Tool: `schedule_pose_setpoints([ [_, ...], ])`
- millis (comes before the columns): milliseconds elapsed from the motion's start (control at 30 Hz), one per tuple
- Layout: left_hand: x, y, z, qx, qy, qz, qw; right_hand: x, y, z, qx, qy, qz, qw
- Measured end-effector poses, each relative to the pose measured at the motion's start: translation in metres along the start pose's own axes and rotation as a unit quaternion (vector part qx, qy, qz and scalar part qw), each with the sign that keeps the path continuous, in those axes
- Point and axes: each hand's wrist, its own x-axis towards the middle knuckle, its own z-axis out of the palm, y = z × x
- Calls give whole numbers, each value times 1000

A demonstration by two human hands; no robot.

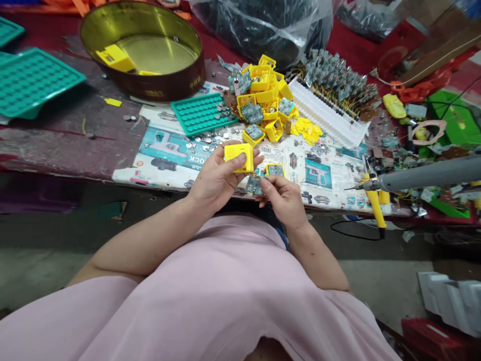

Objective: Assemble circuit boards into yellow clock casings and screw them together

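Note:
My left hand (216, 178) is closed around a small yellow plastic case (238, 157), its face with speaker holes turned up. Between the thumb and fingers of my right hand (282, 197) is a small grey circuit board (254, 185), just below and right of the case. Thin wires appear to run between the board and the case. Another yellow case (275, 170) with a grey board in it lies on the printed cardboard (167, 173), just beyond my right fingers. Farther back is a heap of open yellow cases (263, 80), several with boards in them.
A round tin (139, 85) holds yellow cases. Beside it is a teal tray (191, 115) with metal discs. White foam (326, 113) carries many wired boards. Yellow pieces (306, 131) lie near it. At right, a soldering iron (374, 198) and a grey pointed tool (424, 175) overhang the edge.

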Motion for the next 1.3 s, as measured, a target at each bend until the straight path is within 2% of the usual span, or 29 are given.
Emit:
schedule_pose_setpoints([
  [133, 1, -1, -2, -5, 6, -13, 1000, -2, -2, 1, 5, 5, -4, 1000],
  [333, 0, 0, -2, -24, 24, -19, 999, 2, 1, 3, 67, -41, 53, 995],
  [467, -2, 0, -3, -34, 12, -11, 999, 0, 3, 4, 43, -16, 25, 999],
  [600, -2, 0, -6, -7, -24, 1, 1000, -3, 0, 2, 27, -7, 3, 1000],
  [700, -2, 2, -8, -1, -37, -29, 999, -3, -3, -3, 31, -11, 23, 999],
  [833, 1, 6, -8, -50, -15, -83, 995, -1, -4, -9, 34, -18, 50, 998],
  [1000, 2, 12, -3, -80, 6, -130, 988, 0, 2, -14, 42, -5, 41, 998],
  [1100, 2, 14, -2, -87, 14, -138, 986, -2, 7, -15, 9, 16, -16, 1000],
  [1167, 2, 15, -3, -93, 19, -132, 987, -4, 9, -14, -67, 65, -101, 991],
  [1233, 1, 14, -4, -95, 32, -122, 987, -6, 9, -14, -170, 124, -206, 956],
  [1300, 1, 13, -5, -92, 49, -117, 988, -7, 7, -14, -274, 160, -313, 895],
])
